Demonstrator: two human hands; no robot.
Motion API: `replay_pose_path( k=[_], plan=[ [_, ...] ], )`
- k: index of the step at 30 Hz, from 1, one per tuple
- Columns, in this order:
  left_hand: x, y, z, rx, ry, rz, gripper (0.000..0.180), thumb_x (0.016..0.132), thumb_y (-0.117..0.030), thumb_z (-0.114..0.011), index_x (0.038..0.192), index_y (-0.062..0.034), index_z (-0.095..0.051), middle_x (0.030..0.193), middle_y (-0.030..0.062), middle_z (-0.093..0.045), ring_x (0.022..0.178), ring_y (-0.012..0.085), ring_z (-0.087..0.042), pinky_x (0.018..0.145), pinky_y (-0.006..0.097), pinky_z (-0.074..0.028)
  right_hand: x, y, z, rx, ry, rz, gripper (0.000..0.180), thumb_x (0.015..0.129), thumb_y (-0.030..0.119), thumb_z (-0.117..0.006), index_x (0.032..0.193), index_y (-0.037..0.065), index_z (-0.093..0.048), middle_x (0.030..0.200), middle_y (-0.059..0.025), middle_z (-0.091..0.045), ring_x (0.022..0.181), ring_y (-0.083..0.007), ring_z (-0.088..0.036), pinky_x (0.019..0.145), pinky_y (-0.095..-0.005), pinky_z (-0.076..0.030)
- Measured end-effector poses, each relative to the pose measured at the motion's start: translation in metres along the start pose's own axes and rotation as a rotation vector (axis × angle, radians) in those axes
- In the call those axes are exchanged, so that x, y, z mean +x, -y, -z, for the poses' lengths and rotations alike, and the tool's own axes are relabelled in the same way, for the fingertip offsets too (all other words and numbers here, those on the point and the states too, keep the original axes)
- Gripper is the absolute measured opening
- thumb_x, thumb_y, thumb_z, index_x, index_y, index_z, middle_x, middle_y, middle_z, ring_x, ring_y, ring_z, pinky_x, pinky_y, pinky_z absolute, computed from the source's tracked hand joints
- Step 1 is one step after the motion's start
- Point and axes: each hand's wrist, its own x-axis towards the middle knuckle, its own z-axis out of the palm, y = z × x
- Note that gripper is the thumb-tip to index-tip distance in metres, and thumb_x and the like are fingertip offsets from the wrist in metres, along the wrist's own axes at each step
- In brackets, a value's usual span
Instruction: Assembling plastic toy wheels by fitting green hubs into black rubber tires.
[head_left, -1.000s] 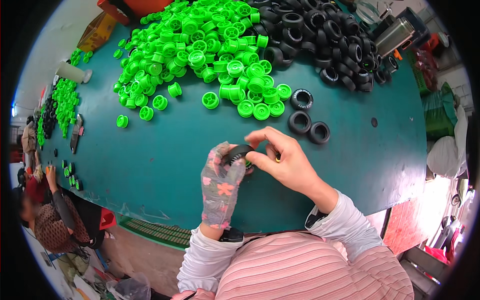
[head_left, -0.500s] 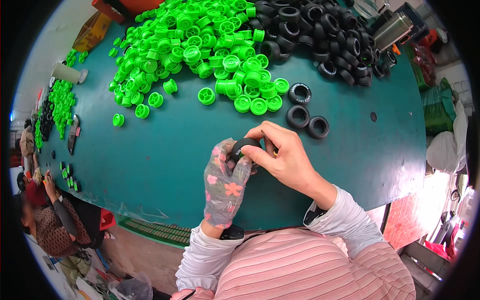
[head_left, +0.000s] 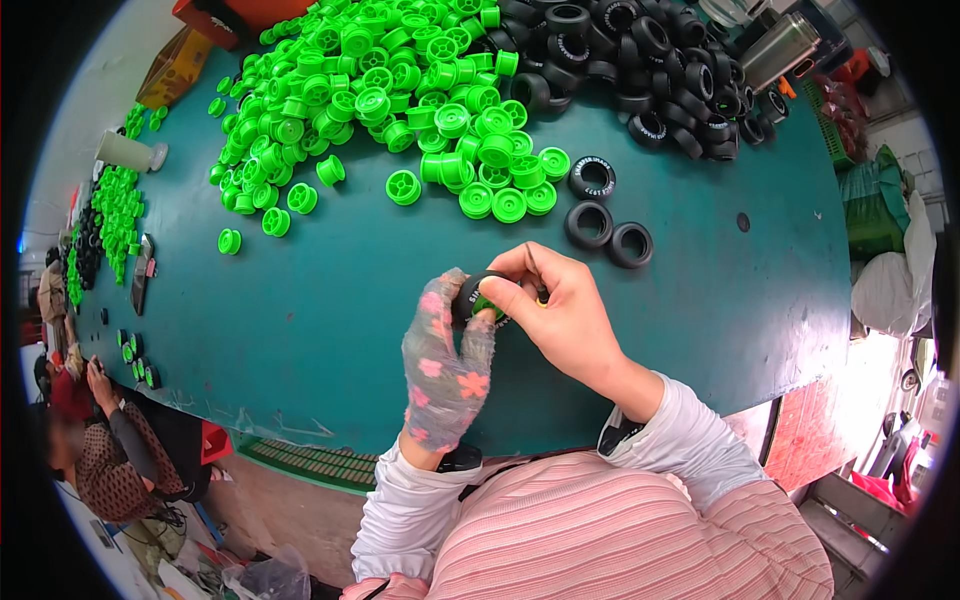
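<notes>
Over the near part of the table, both my hands hold one small black rubber toy tyre (head_left: 466, 298) with a bright green wheel rim (head_left: 483, 305) showing inside it. My left hand (head_left: 445, 375), in a grey glove with pink and orange flowers, grips the tyre from the left. My bare right hand (head_left: 565, 315) closes on it from the right, its thumb pressed on the tyre's edge. Something small, dark and yellow shows between the right fingers, mostly hidden. Beyond my hands lie three loose tyres (head_left: 590, 225), apart from the piles.
A large heap of green rims (head_left: 375, 105) covers the back of the green table (head_left: 320, 370). Beside it rises a pile of black tyres (head_left: 680, 85), with a metal flask (head_left: 780, 52) at the back right. At far left, another person (head_left: 115, 450) sits near several assembled wheels (head_left: 137, 360).
The held tyre has turned, and more of the green rim now shows inside it. Both hands keep their grip on it. The whole view has shifted slightly.
</notes>
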Motion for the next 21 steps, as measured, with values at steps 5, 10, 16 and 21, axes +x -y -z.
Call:
replay_pose_path(
  k=[5, 10, 16, 21],
  plan=[
    [0.010, -0.017, -0.004, -0.617, -0.008, 0.374, 0.036, 0.095, -0.008, -0.067, 0.127, 0.0020, -0.053, 0.108, 0.0084, -0.062, 0.089, 0.0142, -0.064, 0.073, 0.027, -0.055, 0.007, 0.006, 0.007, -0.147, 0.049, 0.058, 0.022, 0.087, 0.019, -0.074, 0.094, -0.001, -0.065, 0.081, -0.0087, -0.062, 0.060, -0.0160, -0.051, 0.056, -0.0317, -0.041],
    [0.005, -0.007, -0.008, -0.282, -0.020, 0.195, 0.039, 0.094, -0.010, -0.069, 0.128, 0.0010, -0.054, 0.104, 0.0063, -0.063, 0.083, 0.0123, -0.061, 0.071, 0.024, -0.052, 0.005, 0.010, 0.011, -0.362, 0.031, 0.257, 0.022, 0.087, 0.020, -0.074, 0.095, 0.001, -0.065, 0.081, -0.0076, -0.061, 0.057, -0.0183, -0.051, 0.054, -0.0327, -0.041],
    [0.003, 0.000, -0.009, 0.059, -0.045, -0.078, 0.032, 0.094, -0.007, -0.069, 0.123, -0.0002, -0.055, 0.110, 0.0062, -0.059, 0.091, 0.0146, -0.061, 0.079, 0.028, -0.054, 0.001, 0.006, 0.006, -0.055, 0.025, 0.049, 0.022, 0.086, 0.016, -0.076, 0.094, -0.002, -0.065, 0.077, -0.0038, -0.061, 0.056, -0.0095, -0.048, 0.052, -0.0280, -0.038],
    [0.004, -0.012, -0.004, -0.358, -0.033, 0.208, 0.039, 0.092, -0.006, -0.070, 0.127, 0.0018, -0.055, 0.111, 0.0077, -0.061, 0.096, 0.0148, -0.061, 0.080, 0.028, -0.055, 0.002, 0.010, 0.015, 0.197, 0.129, -0.293, 0.020, 0.088, 0.015, -0.076, 0.092, -0.001, -0.066, 0.079, 0.0015, -0.061, 0.063, -0.0029, -0.046, 0.056, -0.0243, -0.038]
  ],
)
